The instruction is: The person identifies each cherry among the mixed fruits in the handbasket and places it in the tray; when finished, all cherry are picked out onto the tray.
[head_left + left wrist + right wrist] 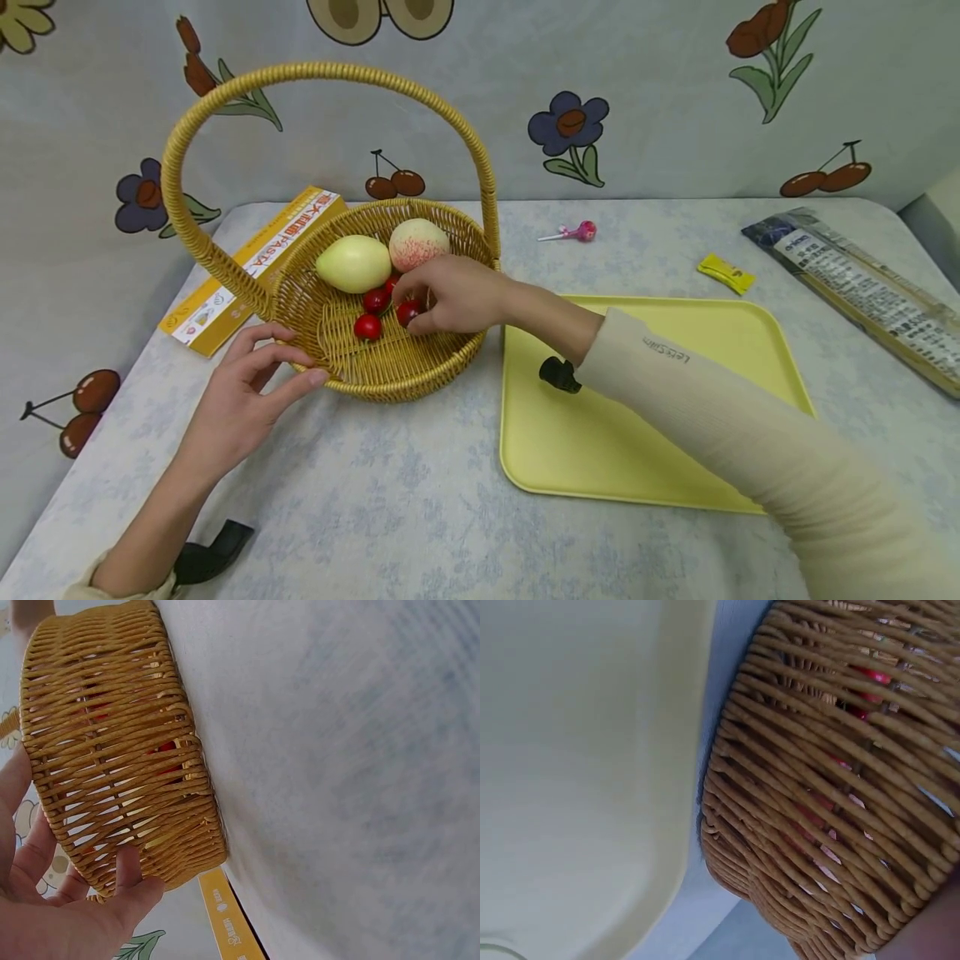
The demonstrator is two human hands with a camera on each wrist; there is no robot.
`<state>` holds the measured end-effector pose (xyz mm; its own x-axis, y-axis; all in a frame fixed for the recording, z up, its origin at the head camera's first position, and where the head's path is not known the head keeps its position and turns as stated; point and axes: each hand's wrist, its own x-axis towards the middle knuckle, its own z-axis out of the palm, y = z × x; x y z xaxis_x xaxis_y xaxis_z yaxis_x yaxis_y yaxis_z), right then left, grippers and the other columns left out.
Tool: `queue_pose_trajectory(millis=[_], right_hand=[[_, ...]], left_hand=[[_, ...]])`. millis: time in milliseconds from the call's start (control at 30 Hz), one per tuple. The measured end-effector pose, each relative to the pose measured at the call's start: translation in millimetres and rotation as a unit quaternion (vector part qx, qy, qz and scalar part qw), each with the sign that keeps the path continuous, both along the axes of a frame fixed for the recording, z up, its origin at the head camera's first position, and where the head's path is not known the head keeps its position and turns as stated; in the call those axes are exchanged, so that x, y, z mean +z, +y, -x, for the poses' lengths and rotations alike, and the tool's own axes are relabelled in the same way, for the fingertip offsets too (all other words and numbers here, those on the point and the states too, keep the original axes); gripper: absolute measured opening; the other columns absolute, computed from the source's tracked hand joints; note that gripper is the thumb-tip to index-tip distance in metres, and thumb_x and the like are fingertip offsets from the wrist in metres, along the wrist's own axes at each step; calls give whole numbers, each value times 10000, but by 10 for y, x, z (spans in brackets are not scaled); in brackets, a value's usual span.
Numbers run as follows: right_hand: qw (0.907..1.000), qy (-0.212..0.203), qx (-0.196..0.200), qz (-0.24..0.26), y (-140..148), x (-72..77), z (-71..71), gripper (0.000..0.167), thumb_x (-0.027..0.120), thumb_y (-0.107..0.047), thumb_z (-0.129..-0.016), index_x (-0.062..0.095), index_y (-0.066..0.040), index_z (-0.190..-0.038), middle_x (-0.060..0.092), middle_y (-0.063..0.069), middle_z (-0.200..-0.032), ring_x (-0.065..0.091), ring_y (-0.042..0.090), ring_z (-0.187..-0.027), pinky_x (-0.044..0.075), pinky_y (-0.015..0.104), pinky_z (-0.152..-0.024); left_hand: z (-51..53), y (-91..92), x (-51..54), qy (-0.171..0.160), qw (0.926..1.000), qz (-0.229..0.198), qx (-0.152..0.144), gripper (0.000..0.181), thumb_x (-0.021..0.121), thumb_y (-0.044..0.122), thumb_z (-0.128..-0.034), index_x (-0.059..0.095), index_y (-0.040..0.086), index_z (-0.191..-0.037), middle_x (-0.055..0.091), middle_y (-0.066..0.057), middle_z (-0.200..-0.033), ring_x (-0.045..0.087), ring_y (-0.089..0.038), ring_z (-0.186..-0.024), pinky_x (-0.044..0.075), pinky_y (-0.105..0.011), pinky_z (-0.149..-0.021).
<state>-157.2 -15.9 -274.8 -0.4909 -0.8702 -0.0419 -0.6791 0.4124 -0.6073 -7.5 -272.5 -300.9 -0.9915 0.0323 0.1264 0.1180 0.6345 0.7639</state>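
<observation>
A wicker basket (397, 387) with a tall arched handle stands on the table. My left hand (243, 392) grips its near-left rim, with the thumb on the near side; the left wrist view shows the thumb and fingers about the woven wall (112, 742). Reaching in over the right rim, my right hand (468, 292) pinches a red cherry (409, 312) between thumb and fingers. Other cherries (367, 327) lie beside it, one partly hidden by the fingers. Behind them sit a pale yellow-green fruit (354, 263) and a peach (418, 243). In the right wrist view, the basket wall (832, 772) hides most of that hand.
A yellow tray (555, 450) lies right of the basket, under my right forearm. A pasta box (202, 317) lies behind the basket's left side. Farther back are a lollipop (577, 232), a small yellow packet (726, 273) and a long printed package (862, 292).
</observation>
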Motion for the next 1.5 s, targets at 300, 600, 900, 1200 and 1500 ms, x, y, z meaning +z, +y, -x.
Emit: queue_pose_trajectory(millis=[300,600,900,1200,1500], right_hand=[[9990,4,-48,434,266,87,-140,360,723,-154,-902,666,-49,-1241,624,38,-1147,554,172,-936,468,291,-833],[9935,25,-390,1072,714,207,-350,328,705,-118,-916,672,-80,-1240,635,-6,-1124,558,129,-1012,486,339,-878],[9913,-234,-1009,812,1327,156,-556,336,747,-92,-890,681,-123,-1217,638,-39,-1089,566,152,-959,533,385,-798],[9844,-131,-1721,351,1835,-46,-727,367,751,-71,-880,646,-64,-1232,653,-17,-1109,605,137,-962,557,402,-800],[9734,604,-2202,-171,2255,-168,-791,378,802,-83,-831,667,-64,-1183,668,22,-1120,614,185,-955,549,406,-766]], left_hand=[[-4,0,2,48,9999,-73,-86,146,726,103,-910,677,-15,-981,412,-72,-1274,387,-156,-1217,365,-178,-1051],[-6,4,-9,45,9998,-156,-104,139,718,100,-916,672,-12,-983,408,-64,-1278,400,-163,-1224,353,-128,-1029],[-7,-4,-15,74,9998,-129,-104,133,722,93,-911,673,-11,-978,410,-59,-1275,397,-154,-1218,351,-114,-1019],[-8,5,-19,88,9999,-113,-93,130,723,89,-910,675,-14,-973,414,-67,-1268,397,-150,-1210,349,-94,-1003],[-11,7,-12,14,10000,-32,-37,152,721,113,-916,678,-14,-988,410,-72,-1283,391,-206,-1227,365,-188,-1055]])
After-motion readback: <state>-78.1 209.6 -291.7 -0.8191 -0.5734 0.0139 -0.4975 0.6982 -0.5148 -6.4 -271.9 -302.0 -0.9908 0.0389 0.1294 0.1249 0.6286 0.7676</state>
